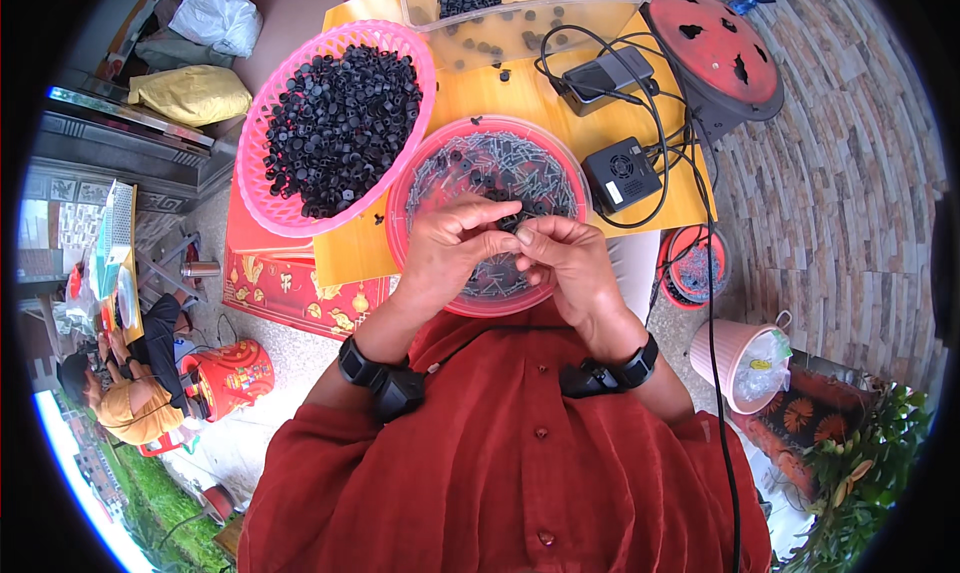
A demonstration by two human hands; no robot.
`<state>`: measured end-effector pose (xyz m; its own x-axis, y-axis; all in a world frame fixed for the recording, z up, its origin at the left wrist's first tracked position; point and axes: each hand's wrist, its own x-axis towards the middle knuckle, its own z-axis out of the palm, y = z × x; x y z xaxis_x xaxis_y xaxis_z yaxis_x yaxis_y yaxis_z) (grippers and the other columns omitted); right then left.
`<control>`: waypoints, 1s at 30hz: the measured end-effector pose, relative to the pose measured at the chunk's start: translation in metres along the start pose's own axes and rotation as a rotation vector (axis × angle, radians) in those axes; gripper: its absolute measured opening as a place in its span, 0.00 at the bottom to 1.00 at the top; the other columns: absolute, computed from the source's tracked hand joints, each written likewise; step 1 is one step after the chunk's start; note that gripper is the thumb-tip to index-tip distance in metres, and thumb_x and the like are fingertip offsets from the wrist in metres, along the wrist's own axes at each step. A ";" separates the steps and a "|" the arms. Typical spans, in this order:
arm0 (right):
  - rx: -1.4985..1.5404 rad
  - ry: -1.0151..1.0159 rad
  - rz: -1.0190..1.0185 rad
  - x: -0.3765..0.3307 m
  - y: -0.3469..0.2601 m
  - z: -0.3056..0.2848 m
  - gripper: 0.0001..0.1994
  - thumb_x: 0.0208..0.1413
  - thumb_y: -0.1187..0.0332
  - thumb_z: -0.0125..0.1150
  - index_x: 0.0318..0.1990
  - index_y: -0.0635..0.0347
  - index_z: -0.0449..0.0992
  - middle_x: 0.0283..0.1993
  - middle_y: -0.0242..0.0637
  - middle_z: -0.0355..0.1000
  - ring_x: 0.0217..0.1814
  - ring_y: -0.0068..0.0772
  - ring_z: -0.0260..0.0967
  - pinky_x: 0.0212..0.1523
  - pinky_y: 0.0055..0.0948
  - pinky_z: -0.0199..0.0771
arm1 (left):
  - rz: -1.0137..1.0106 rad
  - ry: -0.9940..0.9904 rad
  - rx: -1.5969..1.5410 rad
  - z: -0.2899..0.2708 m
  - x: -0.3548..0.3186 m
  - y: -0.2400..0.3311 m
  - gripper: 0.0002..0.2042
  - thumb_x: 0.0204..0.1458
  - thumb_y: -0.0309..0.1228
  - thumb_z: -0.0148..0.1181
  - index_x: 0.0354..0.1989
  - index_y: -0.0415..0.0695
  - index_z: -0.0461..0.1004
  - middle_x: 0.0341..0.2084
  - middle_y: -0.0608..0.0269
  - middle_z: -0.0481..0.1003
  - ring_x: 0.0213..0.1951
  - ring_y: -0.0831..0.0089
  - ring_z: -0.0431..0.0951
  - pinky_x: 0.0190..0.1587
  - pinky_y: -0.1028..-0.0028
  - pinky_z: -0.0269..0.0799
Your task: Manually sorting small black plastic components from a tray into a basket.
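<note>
Both of my hands meet over a round pink basin [395, 198] that holds many thin grey screw-like pieces and some small black parts. Between the thumb and forefinger of my left hand [445, 248] is a small black plastic part [510, 220]. Touching that part from the other side, my right hand [572, 263] has its thumb and forefinger pinched together. What sits in the right pinch is too small to make out. Beyond my left hand, a pink lattice basket [252, 178] is heaped with small black plastic caps [345, 123].
A clear plastic bin [430, 38] with black parts stands at the table's far edge. Black cabled devices [620, 173] lie on the right of the yellow tabletop [350, 258]. A red stool [715, 43], a pink bucket [715, 363] and another person [145, 403] are farther off.
</note>
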<state>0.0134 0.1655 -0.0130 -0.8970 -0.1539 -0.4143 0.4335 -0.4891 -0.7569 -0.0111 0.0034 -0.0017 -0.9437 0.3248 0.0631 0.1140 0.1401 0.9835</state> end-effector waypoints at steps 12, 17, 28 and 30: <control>-0.064 -0.071 -0.106 0.004 0.012 0.003 0.13 0.53 0.65 0.59 0.42 0.63 0.71 0.34 0.32 0.70 0.31 0.18 0.67 0.29 0.16 0.67 | 0.016 0.063 0.122 0.006 -0.002 0.011 0.12 0.46 0.18 0.54 0.41 0.35 0.73 0.28 0.59 0.73 0.29 0.76 0.72 0.32 0.78 0.68; -0.252 -0.226 -0.391 0.004 0.006 0.009 0.22 0.54 0.66 0.57 0.55 0.66 0.62 0.45 0.35 0.68 0.44 0.21 0.65 0.46 0.21 0.67 | 0.089 0.085 0.138 0.008 -0.003 0.011 0.13 0.45 0.15 0.53 0.40 0.36 0.72 0.29 0.58 0.73 0.29 0.73 0.74 0.31 0.77 0.70; -0.243 -0.181 -0.546 0.002 0.015 0.017 0.17 0.56 0.71 0.52 0.52 0.68 0.64 0.42 0.34 0.69 0.44 0.21 0.66 0.44 0.21 0.67 | 0.146 0.087 0.127 0.015 -0.008 0.013 0.10 0.51 0.16 0.48 0.42 0.37 0.69 0.32 0.61 0.72 0.34 0.77 0.73 0.36 0.78 0.70; -0.243 -0.176 -0.567 0.001 0.015 0.017 0.18 0.56 0.71 0.53 0.53 0.68 0.64 0.42 0.34 0.69 0.43 0.21 0.66 0.44 0.21 0.67 | 0.157 0.096 0.136 0.016 -0.008 0.013 0.11 0.52 0.16 0.47 0.43 0.38 0.68 0.31 0.62 0.71 0.33 0.77 0.73 0.36 0.79 0.69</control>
<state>0.0172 0.1428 -0.0162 -0.9845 -0.0777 0.1573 -0.1234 -0.3305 -0.9357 0.0030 0.0180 0.0076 -0.9358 0.2624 0.2355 0.2960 0.2216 0.9291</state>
